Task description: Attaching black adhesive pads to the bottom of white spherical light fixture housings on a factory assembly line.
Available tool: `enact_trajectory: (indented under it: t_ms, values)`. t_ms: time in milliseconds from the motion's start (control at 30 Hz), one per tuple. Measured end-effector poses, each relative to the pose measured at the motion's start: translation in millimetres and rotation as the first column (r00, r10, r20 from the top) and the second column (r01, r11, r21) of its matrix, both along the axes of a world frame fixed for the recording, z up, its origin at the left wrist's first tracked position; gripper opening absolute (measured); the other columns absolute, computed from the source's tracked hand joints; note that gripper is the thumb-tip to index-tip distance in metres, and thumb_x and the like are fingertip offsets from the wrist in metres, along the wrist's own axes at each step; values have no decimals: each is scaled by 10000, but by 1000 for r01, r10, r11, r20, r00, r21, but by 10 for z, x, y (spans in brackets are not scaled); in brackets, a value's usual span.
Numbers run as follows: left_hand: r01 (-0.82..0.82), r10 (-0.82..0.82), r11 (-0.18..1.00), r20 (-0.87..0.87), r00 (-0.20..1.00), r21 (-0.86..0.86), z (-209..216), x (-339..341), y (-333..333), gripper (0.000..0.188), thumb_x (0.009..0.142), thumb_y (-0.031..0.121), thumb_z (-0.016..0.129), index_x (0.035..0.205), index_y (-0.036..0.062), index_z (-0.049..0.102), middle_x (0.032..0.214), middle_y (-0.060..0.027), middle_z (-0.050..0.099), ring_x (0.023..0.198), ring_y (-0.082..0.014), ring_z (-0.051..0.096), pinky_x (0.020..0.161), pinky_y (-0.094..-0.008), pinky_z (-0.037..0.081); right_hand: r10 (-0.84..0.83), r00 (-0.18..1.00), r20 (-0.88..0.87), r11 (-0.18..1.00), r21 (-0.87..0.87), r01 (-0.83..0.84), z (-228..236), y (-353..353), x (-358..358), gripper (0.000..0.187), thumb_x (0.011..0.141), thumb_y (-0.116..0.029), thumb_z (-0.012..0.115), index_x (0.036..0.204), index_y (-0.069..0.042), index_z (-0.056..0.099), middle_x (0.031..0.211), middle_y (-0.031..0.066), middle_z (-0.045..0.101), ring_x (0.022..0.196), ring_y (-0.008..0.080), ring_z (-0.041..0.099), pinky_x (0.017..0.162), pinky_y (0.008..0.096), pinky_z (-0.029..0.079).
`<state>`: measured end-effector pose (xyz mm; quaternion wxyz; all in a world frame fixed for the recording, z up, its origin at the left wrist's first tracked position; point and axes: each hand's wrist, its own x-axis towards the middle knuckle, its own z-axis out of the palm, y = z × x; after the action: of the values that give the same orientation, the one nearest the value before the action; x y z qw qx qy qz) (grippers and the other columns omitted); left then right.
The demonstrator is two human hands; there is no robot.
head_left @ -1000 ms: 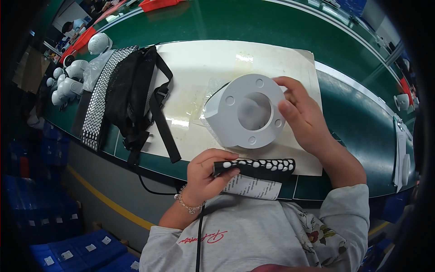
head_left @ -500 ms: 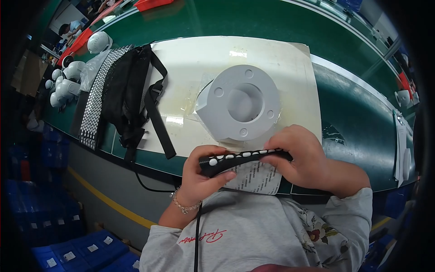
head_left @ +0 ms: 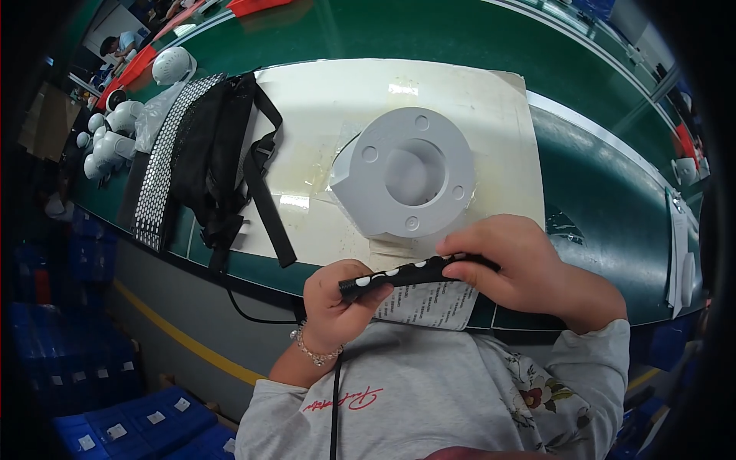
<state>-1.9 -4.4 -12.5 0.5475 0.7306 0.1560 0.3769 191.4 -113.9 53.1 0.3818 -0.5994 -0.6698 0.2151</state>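
Observation:
Near the table's front edge, I hold a bent black strip with white oval spots between both hands. My left hand, with a beaded bracelet at the wrist, pinches its left end, thumb on the near side. My right hand grips the other end between thumb and fingers and covers it. Below the strip hangs a pale sheet with repeated print; I cannot tell whether the two are joined. Just beyond my hands lies a round light grey plastic base with a large central opening and a pointed corner.
A cream board lies under the base on the green table. To the left are a black strapped bag, a perforated black sheet and several white camera housings. Blue boxes stand at lower left.
The black strip has been turned and looks narrower, its left end lower. My left hand has shifted slightly downward; my right fingers have moved slightly left along the strip.

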Motion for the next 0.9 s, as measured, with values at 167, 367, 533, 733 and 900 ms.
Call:
enact_trajectory:
  t_ms: [167, 367, 533, 733, 900]
  values:
    - [5, -4, 992, -13, 1000, 128, -38, -3, 10, 193, 630, -23, 685, 671, 12, 500, 546, -67, 482, 440, -172, 452, 414, -251, 326, 33, 987, 157, 990, 132, -54, -39, -7, -3, 190, 665, -80, 678, 826, -57, 579, 837, 68, 598, 759, 220, 578, 633, 310, 433]
    - [-5, 16, 983, -60, 998, 185, -3, 35, -17, 210, 611, -26, 687, 670, 18, 490, 530, -70, 459, 433, -185, 442, 408, -267, 320, 67, 958, 278, 915, 367, -170, -3, -5, -50, 188, 652, -40, 666, 798, -72, 552, 930, 77, 584, 817, 234, 571, 646, 320, 423]
    - [29, -20, 964, -35, 999, 264, 0, 85, -18, 212, 592, -38, 681, 666, 22, 491, 523, -65, 451, 433, -195, 440, 408, -278, 319, 56, 986, 157, 910, 399, -115, -129, 47, -104, 346, 611, 35, 660, 889, -86, 493, 852, 56, 591, 807, 238, 571, 635, 332, 401]
    - [-12, 35, 959, -78, 996, 282, 65, 108, -48, 199, 572, -38, 672, 648, 29, 501, 537, -74, 462, 449, -212, 450, 417, -288, 329, 101, 988, 114, 866, 479, -144, -149, 49, -119, 425, 614, 67, 633, 962, -98, 454, 813, 44, 591, 735, 227, 563, 612, 338, 386]
    - [79, -66, 949, -52, 996, 304, 84, 141, -33, 202, 553, -17, 656, 712, 22, 537, 552, -86, 473, 473, -233, 471, 439, -301, 355, 153, 988, 35, 823, 549, -147, -121, 157, -224, 416, 640, 61, 611, 992, -93, 451, 880, 80, 562, 685, 225, 552, 578, 319, 388]
